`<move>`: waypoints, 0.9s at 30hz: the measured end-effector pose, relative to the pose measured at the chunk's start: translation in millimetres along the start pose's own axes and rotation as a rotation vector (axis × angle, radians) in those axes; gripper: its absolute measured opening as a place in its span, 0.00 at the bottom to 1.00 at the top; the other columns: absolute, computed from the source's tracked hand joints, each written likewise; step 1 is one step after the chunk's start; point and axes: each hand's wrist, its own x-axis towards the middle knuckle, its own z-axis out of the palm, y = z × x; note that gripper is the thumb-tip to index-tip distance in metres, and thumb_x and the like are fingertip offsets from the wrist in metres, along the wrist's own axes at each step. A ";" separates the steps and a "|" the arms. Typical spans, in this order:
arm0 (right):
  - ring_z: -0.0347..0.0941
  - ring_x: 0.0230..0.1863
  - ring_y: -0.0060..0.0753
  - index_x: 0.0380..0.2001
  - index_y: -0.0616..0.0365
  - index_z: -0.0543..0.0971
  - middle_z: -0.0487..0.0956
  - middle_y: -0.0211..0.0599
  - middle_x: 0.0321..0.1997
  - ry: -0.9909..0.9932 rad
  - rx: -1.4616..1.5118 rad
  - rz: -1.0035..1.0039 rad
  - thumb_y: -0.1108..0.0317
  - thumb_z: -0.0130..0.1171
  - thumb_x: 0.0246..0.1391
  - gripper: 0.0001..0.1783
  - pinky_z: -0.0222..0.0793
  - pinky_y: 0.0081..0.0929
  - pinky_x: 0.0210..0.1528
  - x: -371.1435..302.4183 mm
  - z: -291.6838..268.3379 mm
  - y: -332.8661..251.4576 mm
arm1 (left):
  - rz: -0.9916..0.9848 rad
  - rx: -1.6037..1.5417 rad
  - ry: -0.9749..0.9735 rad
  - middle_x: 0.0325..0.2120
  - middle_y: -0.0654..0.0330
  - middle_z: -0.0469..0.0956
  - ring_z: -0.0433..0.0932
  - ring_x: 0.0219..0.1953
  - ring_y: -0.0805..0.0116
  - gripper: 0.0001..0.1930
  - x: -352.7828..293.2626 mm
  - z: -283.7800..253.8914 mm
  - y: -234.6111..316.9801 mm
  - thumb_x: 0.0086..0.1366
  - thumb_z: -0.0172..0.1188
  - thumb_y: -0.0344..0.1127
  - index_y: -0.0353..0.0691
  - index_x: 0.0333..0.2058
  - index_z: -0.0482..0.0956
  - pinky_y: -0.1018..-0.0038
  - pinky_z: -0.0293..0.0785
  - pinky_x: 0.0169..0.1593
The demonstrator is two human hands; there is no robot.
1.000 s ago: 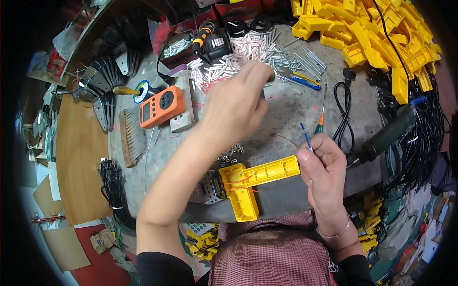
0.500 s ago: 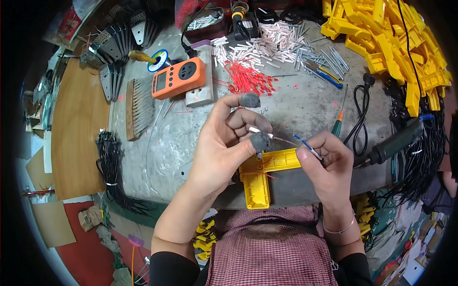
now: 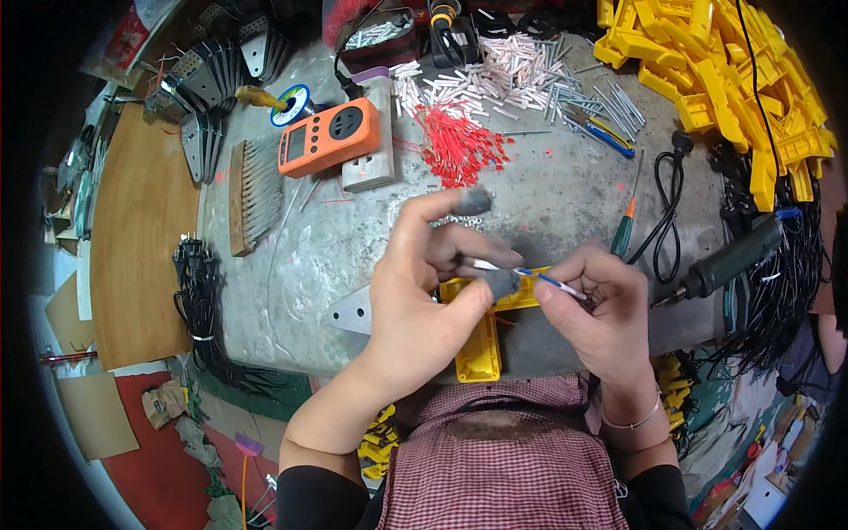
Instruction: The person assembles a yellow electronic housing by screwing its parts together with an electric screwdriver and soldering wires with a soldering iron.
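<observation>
My left hand [image 3: 420, 305], with dark grey finger cots on thumb and forefinger, pinches a small white tube [image 3: 481, 264] between thumb and a bent finger. The forefinger stretches out above it. My right hand [image 3: 601, 305] grips a thin blue wire [image 3: 549, 282] with a white piece alongside, its tip at the left fingertips. Whether wire and tube touch is hidden by the fingers. Below both hands, a yellow plastic housing [image 3: 480, 353] lies at the bench's near edge, with a short reddish wire showing. A metal plate with holes [image 3: 351, 313] lies partly under my left hand.
Beyond the hands are red-wired parts [image 3: 459, 146], white tubes [image 3: 512, 71] and an orange meter [image 3: 329, 137]. Yellow housings [image 3: 715, 79] pile up at far right. A power screwdriver [image 3: 729, 261] and a green-handled screwdriver [image 3: 624, 231] lie right; black cords [image 3: 199, 287] and a brush [image 3: 252, 199] left.
My hands have drawn closer together, bringing the blue wire's tip to the left fingertips. The left hand has shifted slightly, and more of the metal plate beside it shows.
</observation>
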 end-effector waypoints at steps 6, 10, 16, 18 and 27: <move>0.68 0.30 0.12 0.28 0.65 0.75 0.75 0.26 0.26 -0.224 0.126 0.142 0.75 0.63 0.49 0.06 0.64 0.13 0.33 -1.8 -12.4 -2.4 | -0.027 0.015 -0.083 0.31 0.54 0.78 0.79 0.36 0.68 0.29 -4.5 -8.6 -2.5 0.52 0.63 0.22 0.37 0.51 0.59 0.75 0.74 0.42; 0.72 0.31 0.15 0.28 0.64 0.76 0.77 0.28 0.27 -0.155 0.164 0.096 0.74 0.65 0.48 0.08 0.68 0.15 0.35 -7.3 -20.5 9.0 | -0.050 0.220 -0.157 0.31 0.55 0.78 0.78 0.35 0.70 0.33 -5.1 -1.3 -3.8 0.49 0.64 0.22 0.37 0.53 0.57 0.75 0.73 0.41; 0.75 0.28 0.24 0.30 0.62 0.75 0.77 0.34 0.27 -0.301 -0.170 0.024 0.74 0.63 0.46 0.08 0.69 0.22 0.32 -9.4 -27.9 -2.3 | 0.352 0.823 -0.233 0.30 0.55 0.78 0.80 0.31 0.65 0.28 -25.4 -7.8 15.9 0.47 0.61 0.20 0.37 0.51 0.71 0.77 0.76 0.33; 0.75 0.29 0.32 0.30 0.62 0.74 0.76 0.37 0.28 -0.398 -0.285 -0.097 0.74 0.61 0.45 0.08 0.70 0.25 0.32 -4.6 -18.8 -13.8 | 0.503 0.952 -0.285 0.29 0.56 0.78 0.79 0.30 0.66 0.25 -33.7 0.3 30.3 0.46 0.61 0.23 0.37 0.48 0.75 0.77 0.76 0.31; 0.74 0.30 0.41 0.31 0.60 0.73 0.73 0.40 0.27 -0.457 -0.335 -0.121 0.67 0.56 0.54 0.08 0.68 0.33 0.33 -2.6 -19.5 2.4 | 0.471 1.491 0.062 0.23 0.58 0.77 0.74 0.20 0.69 0.23 -63.0 -64.2 32.9 0.45 0.58 0.24 0.38 0.45 0.79 0.76 0.70 0.22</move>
